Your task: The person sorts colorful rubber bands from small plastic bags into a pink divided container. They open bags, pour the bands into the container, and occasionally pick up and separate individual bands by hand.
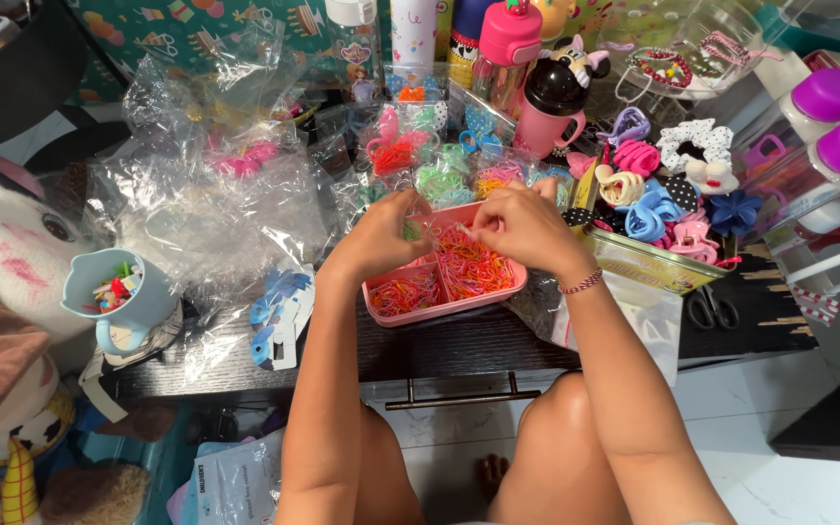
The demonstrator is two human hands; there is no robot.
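Together, both hands [396, 231] [522, 226] pinch bands over the pink tray [444, 309].

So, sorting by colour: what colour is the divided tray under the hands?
Pink tray, clearest in the head view.

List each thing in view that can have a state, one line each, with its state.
pink divided tray: open, compartments full of small coloured elastic bands
left hand: over the tray, fingers pinched on something small
right hand: over the tray, fingers pinched
blue cup: upright, small items inside
pink bottle: upright, lid shut
scissors: lying flat, closed
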